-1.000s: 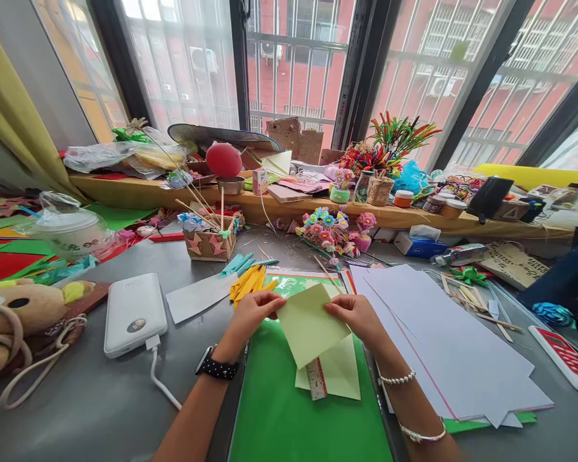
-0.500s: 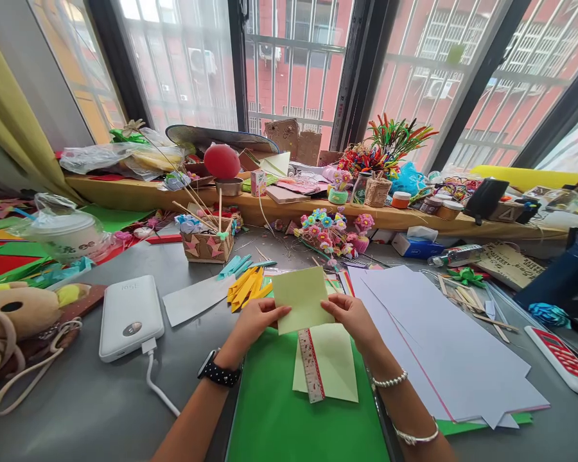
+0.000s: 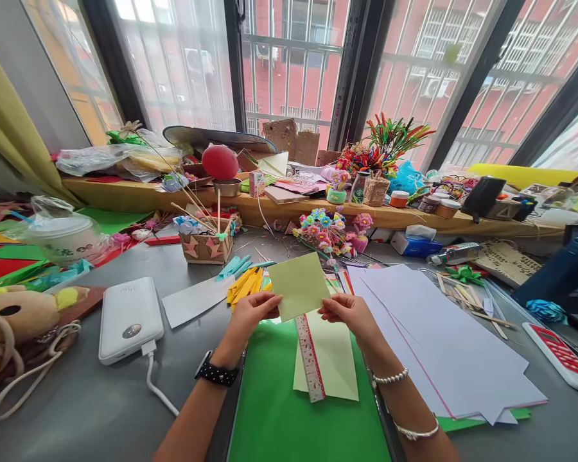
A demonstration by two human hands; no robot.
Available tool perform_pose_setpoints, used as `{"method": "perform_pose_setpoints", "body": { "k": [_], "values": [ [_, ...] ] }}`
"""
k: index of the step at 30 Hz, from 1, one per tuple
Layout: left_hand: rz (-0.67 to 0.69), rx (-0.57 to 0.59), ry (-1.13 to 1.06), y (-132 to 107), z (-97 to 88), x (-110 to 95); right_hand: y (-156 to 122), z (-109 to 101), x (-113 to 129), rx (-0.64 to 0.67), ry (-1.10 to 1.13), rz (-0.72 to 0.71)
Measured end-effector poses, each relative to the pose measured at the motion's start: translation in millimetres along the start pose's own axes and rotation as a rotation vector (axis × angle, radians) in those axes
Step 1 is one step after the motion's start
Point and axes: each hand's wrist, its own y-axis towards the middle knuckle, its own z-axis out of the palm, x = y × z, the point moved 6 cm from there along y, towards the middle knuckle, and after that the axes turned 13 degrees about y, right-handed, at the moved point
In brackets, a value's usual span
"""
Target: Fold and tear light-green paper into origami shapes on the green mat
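Note:
Between my two hands a pale yellow-green sheet of paper (image 3: 298, 287) is held up, slightly tilted. My left hand (image 3: 255, 314) pinches its lower left corner, and my right hand (image 3: 345, 312) pinches the lower right one. Below it, a second pale yellow-green sheet (image 3: 336, 359) lies on a green sheet (image 3: 274, 410). A patterned ruler with a red edge (image 3: 311, 362) rests across the left part of that lower sheet; the held paper hangs just above the ruler's top end.
White paper sheets (image 3: 428, 340) are stacked to the right. Yellow folded strips (image 3: 245, 285) and a white power bank (image 3: 131, 317) with a cable lie left. Behind stand a cardboard box with sticks (image 3: 207, 249) and crafted flowers (image 3: 325, 228). A calculator (image 3: 561, 356) sits far right.
The held sheet has risen slightly and turned a little, its right side now higher. Both hands keep their pinch on it. The ruler and lower sheet stay put.

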Motion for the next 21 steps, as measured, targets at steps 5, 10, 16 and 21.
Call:
{"method": "perform_pose_setpoints", "body": {
  "k": [5, 10, 16, 21],
  "values": [
    [-0.019, -0.095, -0.033, 2, -5.7, 3, -1, 4, -1, -0.014, 0.039, -0.038],
    [-0.014, -0.049, -0.01, 2, 0.5, 5, -3, 19, -7, 0.048, 0.016, -0.018],
    [0.248, -0.274, 0.12, -3, -12.1, -10, -1, 11, -7, -0.031, -0.062, -0.066],
    [0.563, -0.483, 0.496, -18, -11.4, -31, -1, 9, -5, -0.05, -0.105, -0.074]
  ]
}}
